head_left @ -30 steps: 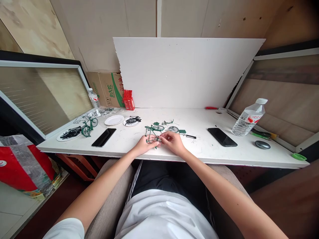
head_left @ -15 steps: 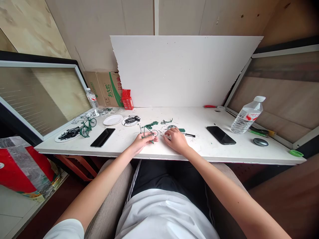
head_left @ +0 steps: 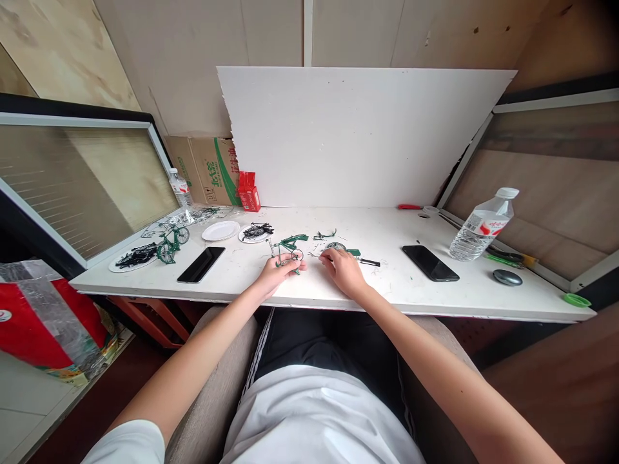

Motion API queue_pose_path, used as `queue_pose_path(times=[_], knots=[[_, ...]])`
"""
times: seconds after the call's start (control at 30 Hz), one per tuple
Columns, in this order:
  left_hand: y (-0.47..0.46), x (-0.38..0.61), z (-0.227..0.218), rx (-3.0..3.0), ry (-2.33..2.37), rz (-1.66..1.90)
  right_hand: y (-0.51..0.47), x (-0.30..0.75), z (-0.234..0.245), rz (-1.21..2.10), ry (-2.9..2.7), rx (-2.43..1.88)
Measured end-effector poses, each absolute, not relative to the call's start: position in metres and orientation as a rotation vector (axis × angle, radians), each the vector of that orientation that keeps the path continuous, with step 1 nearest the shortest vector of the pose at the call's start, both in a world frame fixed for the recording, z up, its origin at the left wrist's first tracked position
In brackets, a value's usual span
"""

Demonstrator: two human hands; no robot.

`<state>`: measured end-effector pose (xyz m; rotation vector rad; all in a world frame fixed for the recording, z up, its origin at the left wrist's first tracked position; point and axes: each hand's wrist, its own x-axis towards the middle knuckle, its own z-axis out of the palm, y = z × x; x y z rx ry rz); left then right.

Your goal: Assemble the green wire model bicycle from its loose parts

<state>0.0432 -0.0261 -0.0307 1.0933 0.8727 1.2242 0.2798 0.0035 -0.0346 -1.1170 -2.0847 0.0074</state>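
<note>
My left hand (head_left: 275,276) is closed round the lower part of a partly built green model bicycle (head_left: 290,243), holding it just above the table near the front edge. One wheel shows above my fingers. My right hand (head_left: 344,270) is closed, its fingertips together low over the table by some small thin bits (head_left: 313,254). What those fingertips hold, if anything, is too small to make out. Behind the right hand lie a loose spoked wheel (head_left: 336,246), a green piece (head_left: 354,252) and a black strip (head_left: 370,262). Farther back is a small dark green part (head_left: 325,235).
At left stand a finished model bicycle (head_left: 173,245), plates of black parts (head_left: 135,256) (head_left: 256,232), a bare white plate (head_left: 220,231) and a phone (head_left: 201,264). At right are another phone (head_left: 430,263), a water bottle (head_left: 483,225) and a dark oval object (head_left: 507,277).
My right hand has shifted slightly, its fingertips drawing together over the small bits. My left hand keeps hold of the model bicycle, with more of its wheel showing. The view has tilted slightly.
</note>
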Motion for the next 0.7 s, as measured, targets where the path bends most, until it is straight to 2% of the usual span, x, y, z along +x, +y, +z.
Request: queue_pose_path(times=[0.1,0.23,0.7], knots=[[-0.025,0.046,-0.035,1.123,0.918,1.268,-0.003,0.273,-0.03,0.204,-1.948,-0.996],[-0.024,0.049,-0.038,1.178,0.955,1.319,-0.013,0.263,-0.028,0.291,-1.882,-0.852],[-0.025,0.053,-0.041,1.312,1.031,1.397,-0.016,0.26,-0.037,0.099,-2.039,-0.836]])
